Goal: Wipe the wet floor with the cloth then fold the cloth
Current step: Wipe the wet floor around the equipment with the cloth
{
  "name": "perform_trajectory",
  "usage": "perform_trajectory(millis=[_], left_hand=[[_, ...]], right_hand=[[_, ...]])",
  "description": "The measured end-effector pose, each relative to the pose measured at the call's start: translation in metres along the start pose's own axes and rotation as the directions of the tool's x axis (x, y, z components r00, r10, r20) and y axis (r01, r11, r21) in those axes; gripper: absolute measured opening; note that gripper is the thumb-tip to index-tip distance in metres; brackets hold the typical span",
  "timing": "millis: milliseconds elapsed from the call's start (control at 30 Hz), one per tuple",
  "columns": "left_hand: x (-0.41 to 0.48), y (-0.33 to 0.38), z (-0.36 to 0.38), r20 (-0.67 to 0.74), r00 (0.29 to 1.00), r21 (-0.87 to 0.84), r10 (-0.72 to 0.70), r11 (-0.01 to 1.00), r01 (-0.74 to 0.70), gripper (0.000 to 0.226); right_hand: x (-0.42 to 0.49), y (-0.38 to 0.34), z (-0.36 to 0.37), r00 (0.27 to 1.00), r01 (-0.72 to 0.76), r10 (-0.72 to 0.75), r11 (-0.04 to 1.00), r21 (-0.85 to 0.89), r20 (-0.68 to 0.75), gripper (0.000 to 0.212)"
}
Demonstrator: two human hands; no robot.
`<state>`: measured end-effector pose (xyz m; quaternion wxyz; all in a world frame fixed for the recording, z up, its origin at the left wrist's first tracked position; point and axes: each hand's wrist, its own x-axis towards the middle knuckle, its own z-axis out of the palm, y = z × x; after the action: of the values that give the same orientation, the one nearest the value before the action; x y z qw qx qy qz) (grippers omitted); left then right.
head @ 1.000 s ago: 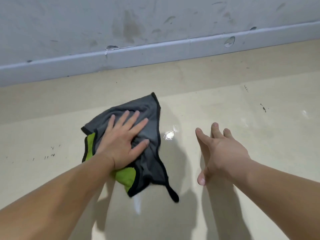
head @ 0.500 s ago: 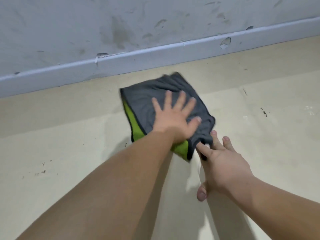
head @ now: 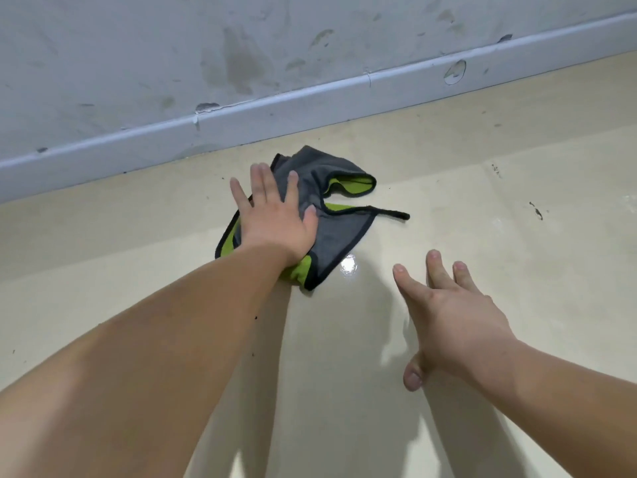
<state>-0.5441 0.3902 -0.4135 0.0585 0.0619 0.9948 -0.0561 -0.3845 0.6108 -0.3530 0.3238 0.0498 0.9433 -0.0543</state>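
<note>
Cloth (head: pixel 339 236), grey on one face and bright green on the other with black trim, lies crumpled on the glossy cream floor (head: pixel 138 277), towards the far side and near the skirting board (head: pixel 310 101) at the foot of the stained pale wall (head: pixel 155 46). Its far right part is folded over so that a green band shows, more green peeks out along its left and near edges, and a thin black tail (head: pixel 396 213) of trim trails off to the right onto the bare floor. The left hand (head: pixel 275 222) lies flat on the left part of the cloth, palm down, fingers straight and spread, the thumb resting on the grey face; it presses rather than grips, and the little finger reaches past the cloth's left edge over the floor. The right hand (head: pixel 458 322) is nearer and to the right, apart from the cloth, palm down with the fingers straight and splayed, holding nothing; whether it touches the floor cannot be told. Just beside the near right corner of the cloth a wet patch (head: pixel 348 265) glints, between the cloth and the right hand. Small dark specks (head: pixel 536 212) mark the floor further right, well apart from both hands.
</note>
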Motion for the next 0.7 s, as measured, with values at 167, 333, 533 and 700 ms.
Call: perform_trajectory(millis=[167, 333, 533, 700], left_hand=[[-0.018, 0.090, -0.010, 0.083, 0.993, -0.185, 0.079, 0.981, -0.062, 0.081], [-0.064, 0.097, 0.002, 0.067, 0.956, -0.162, 0.285, 0.949, -0.272, 0.069], [-0.091, 0.060, 0.009, 0.094, 0.991, -0.201, 0.095, 0.977, -0.074, 0.074], [-0.174, 0.116, 0.013, 0.073, 0.985, -0.158, 0.154, 0.977, -0.141, 0.076]], right_hand=[[0.004, 0.003, 0.005, 1.000, -0.001, 0.001, 1.000, -0.007, -0.006, 0.158], [0.002, 0.005, 0.003, 1.000, -0.007, 0.007, 0.999, 0.045, 0.007, 0.152], [-0.017, 0.020, 0.014, 0.990, 0.127, -0.098, 0.936, 0.327, -0.104, 0.147], [-0.078, 0.072, 0.043, 0.912, 0.211, -0.095, 0.943, 0.257, -0.399, 0.073]])
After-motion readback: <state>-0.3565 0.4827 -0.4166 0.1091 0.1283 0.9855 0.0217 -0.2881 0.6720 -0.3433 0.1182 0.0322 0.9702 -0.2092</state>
